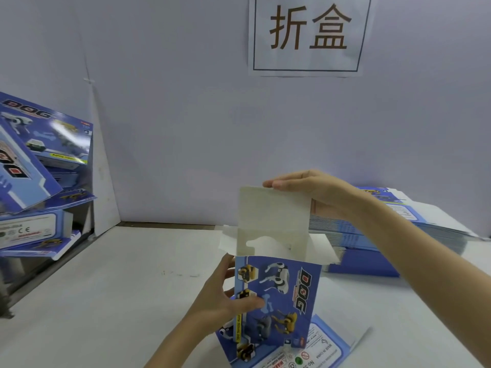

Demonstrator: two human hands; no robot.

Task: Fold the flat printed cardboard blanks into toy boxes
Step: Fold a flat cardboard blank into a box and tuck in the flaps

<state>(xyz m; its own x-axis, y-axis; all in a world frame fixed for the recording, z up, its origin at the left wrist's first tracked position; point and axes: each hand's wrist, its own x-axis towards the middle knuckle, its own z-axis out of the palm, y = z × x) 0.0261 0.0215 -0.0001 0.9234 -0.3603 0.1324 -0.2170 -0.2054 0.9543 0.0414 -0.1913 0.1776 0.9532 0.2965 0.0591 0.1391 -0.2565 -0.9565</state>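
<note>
White table (pixel 111 288), upright box (pixel 279 296), left hand (pixel 220 296) gripping, right hand (pixel 313 189) pinching top flap (pixel 273 211)

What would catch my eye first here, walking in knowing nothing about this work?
Dead centre, a blue box printed with toy dogs is held upright, half-formed: the left hand grips its side, the right hand pinches its raised white flap. On the wall above hangs a paper sign with two big characters. At left, finished boxes pile up; at right lies a stack of flat blanks.
</note>
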